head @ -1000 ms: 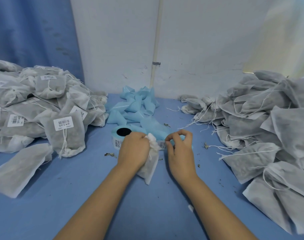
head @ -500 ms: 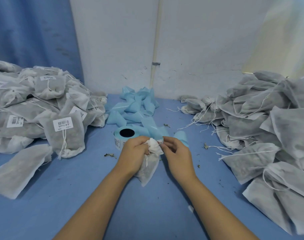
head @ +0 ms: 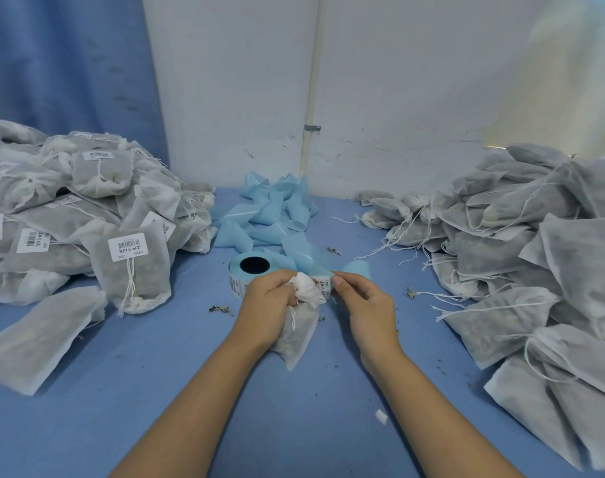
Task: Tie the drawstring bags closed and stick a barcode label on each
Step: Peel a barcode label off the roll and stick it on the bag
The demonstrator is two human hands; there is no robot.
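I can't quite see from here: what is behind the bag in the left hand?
A roll of labels lies just behind the bag, with blue backing paper heaped farther back. The left hand and the bag cover most of the roll's printed side.

Left hand [head: 270, 301]: bag [head: 303, 334]; right hand [head: 366, 301]: label [head: 323, 286]

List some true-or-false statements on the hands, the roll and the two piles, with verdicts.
1. The left hand grips the bag at its neck. True.
2. The right hand lies flat and idle. False: it pinches a label at the roll.
3. The roll sits just behind the hands. True.
4. Bags on the right bear labels. False: the right pile shows none; the left pile is labelled.
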